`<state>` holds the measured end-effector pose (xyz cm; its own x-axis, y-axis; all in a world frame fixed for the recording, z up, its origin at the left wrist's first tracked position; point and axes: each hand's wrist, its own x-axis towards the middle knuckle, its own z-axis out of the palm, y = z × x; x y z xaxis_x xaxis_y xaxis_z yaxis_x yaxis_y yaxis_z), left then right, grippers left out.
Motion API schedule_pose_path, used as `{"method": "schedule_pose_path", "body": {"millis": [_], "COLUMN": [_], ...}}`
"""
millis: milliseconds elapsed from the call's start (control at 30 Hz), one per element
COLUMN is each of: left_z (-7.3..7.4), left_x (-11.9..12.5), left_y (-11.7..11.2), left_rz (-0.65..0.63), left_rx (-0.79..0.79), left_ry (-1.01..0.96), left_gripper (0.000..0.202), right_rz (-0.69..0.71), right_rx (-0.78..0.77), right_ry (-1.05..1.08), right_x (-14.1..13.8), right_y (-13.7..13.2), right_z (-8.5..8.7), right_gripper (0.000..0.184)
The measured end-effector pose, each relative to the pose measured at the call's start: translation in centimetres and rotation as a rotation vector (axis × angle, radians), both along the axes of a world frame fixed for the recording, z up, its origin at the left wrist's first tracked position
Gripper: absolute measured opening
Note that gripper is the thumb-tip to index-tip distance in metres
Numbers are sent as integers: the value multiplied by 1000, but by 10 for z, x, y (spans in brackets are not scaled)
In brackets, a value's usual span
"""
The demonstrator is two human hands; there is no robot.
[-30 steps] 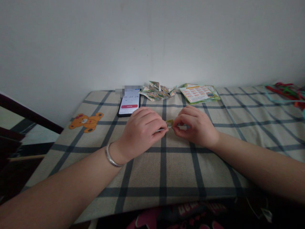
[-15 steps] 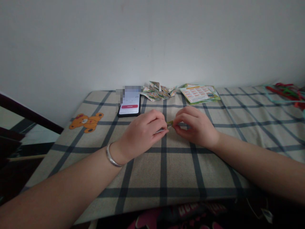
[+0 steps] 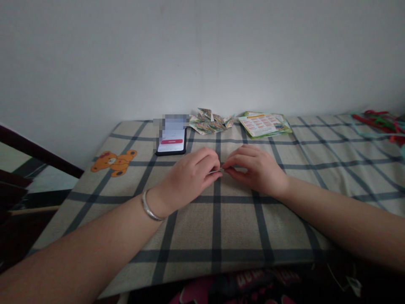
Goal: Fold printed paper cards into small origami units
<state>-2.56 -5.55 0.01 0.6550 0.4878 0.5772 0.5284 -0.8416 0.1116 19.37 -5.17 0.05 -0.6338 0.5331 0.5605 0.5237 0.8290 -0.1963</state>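
Observation:
My left hand [image 3: 194, 173], with a silver bangle [image 3: 149, 207] at the wrist, pinches a small thin folded piece of paper [image 3: 215, 171]. From the other side my right hand [image 3: 255, 166] grips the same piece between thumb and fingertips. Only its narrow edge shows between the two hands; the fingers hide the rest. Beyond the hands lies a group of folded paper pieces [image 3: 210, 122] with colourful print. A stack of printed paper sheets [image 3: 265, 125] is to the right of them.
A phone [image 3: 171, 141] with a lit screen lies behind my left hand. The checked tablecloth [image 3: 190, 236] carries a bear picture [image 3: 114, 162] at left. Red and green strips [image 3: 376, 122] lie at the far right. A wall [image 3: 202, 55] stands behind the table.
My right hand has shifted slightly left and down, closing the gap to my left hand. The piece has turned edge-on, so less of its green print shows.

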Motion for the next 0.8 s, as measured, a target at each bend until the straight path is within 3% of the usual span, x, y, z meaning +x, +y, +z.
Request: {"method": "schedule_pose_path", "body": {"millis": [200,467,600,700,800], "left_z": [-1,2,3,2,1], "left_x": [0,-4,-4,-4,-5], "left_y": [4,8,7,7,7], "left_rz": [77,168,252,249,237], "left_rx": [-42,-93,-57,-91,-154], "left_ry": [28,68,106,72,20], "left_gripper": [21,6,17,13,10], "right_rz": [-74,-181,-232,-265,-268], "right_rx": [-54,-70,-200,-330,-334], "right_ry": [22,83,216,282,249], "right_x": [0,0,2,5,6], "right_y": [-1,-1,4,10,15], "right_z": [1,3,1,-2,-5], "right_gripper": [6,6,5,1,1]}}
